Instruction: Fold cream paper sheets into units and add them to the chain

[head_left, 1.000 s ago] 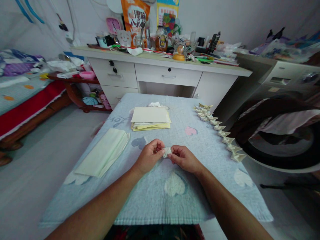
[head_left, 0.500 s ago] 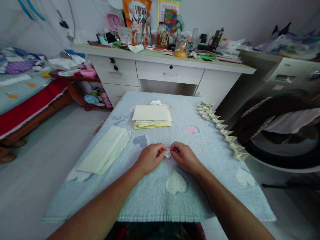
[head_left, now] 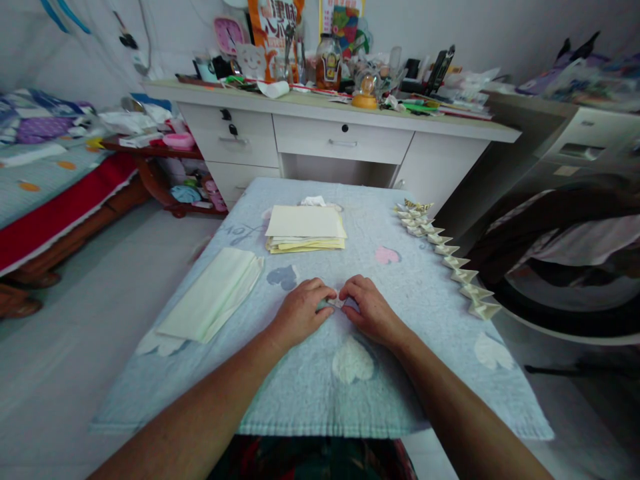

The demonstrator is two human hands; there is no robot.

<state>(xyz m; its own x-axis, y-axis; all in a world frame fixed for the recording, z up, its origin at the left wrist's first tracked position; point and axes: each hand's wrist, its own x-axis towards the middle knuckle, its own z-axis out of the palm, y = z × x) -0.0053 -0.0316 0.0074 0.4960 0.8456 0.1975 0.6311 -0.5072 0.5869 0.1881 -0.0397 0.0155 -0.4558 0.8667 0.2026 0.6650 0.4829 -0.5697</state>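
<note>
A small folded piece of paper [head_left: 337,303] sits between my two hands above the cloth-covered table [head_left: 310,400]. My left hand [head_left: 305,310] pinches its left side between thumb and fingers. On the other side, my right hand [head_left: 369,308] grips the paper's right edge, with fingertips partly hiding it. Beyond my hands lies a stack of cream and yellow paper sheets [head_left: 305,223]. To the left rests a folded pale green paper bundle [head_left: 210,297]. A row of several folded paper pieces [head_left: 461,275] with pointed tips runs along the right side of the table.
A white desk [head_left: 345,137] crowded with jars, bags and small items stands behind the table. A front-loading washing machine [head_left: 580,157] is at the right. On the left are a bed [head_left: 60,167] and a low wooden stand [head_left: 150,152]. Crumpled white tissue [head_left: 313,201] lies behind the stack.
The fingers of both hands have opened slightly and shifted their grip on the small paper. The whole view has tilted a little; the stack, bundle and row stay put.
</note>
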